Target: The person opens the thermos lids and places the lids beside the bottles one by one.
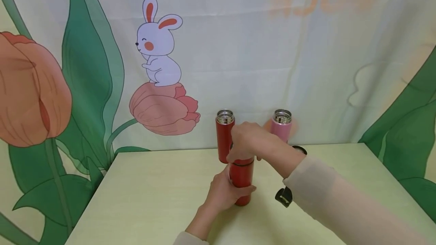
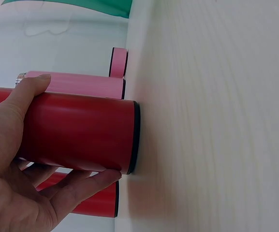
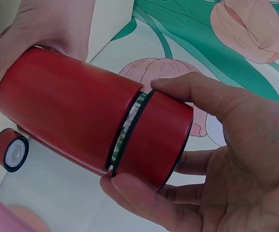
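Note:
My left hand (image 1: 223,188) is wrapped round the body of a red thermos bottle (image 1: 242,179) that stands upright over the table. At its top, my right hand (image 1: 248,141) grips the red lid (image 3: 154,137) between thumb and fingers. In the right wrist view a narrow gap with a light, patterned band shows between lid and bottle body. The left wrist view has the left thumb (image 2: 30,87) on one side of the bottle and the fingers round the other, near its black base.
Behind stand a second red thermos bottle (image 1: 223,139) and a pink one (image 1: 281,127), both with bare steel mouths. A pink lid (image 2: 119,63) sits beside the pink bottle. Another red lid (image 3: 1,147) lies on the table (image 1: 153,196). A printed curtain (image 1: 231,48) hangs along the table's back edge.

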`<state>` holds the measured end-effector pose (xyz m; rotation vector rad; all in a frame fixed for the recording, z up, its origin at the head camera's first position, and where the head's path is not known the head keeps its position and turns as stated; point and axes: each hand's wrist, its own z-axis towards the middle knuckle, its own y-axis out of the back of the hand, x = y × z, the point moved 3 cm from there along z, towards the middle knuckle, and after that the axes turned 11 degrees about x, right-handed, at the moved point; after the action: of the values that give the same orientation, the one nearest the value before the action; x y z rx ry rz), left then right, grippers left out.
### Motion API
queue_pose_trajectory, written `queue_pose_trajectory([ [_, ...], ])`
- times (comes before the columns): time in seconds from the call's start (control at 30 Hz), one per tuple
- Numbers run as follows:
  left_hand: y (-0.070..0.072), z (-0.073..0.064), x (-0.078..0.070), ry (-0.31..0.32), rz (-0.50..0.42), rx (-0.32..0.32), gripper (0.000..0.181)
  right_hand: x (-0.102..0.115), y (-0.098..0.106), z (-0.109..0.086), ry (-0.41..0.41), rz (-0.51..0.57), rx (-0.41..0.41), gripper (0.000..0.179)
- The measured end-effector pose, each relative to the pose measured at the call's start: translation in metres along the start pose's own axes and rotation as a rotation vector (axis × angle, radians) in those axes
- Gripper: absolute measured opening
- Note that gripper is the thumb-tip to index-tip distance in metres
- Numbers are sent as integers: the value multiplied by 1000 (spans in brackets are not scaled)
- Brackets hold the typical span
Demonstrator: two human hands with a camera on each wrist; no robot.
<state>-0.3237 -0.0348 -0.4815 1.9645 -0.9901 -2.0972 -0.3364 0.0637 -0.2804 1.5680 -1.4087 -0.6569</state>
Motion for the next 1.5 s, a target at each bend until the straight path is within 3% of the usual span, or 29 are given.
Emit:
queue_pose_trajectory([
  [0.47, 0, 0, -1, 3, -14, 5, 68, 3, 1, 1, -18, -12, 34, 36],
  [0.97, -1, 1, -1, 29, 5, 7, 66, 3, 2, 0, 89, -86, 16, 22],
  [1.5, 0, 0, -2, 34, 5, 16, 72, 3, 1, -5, 162, -85, 29, 23],
])
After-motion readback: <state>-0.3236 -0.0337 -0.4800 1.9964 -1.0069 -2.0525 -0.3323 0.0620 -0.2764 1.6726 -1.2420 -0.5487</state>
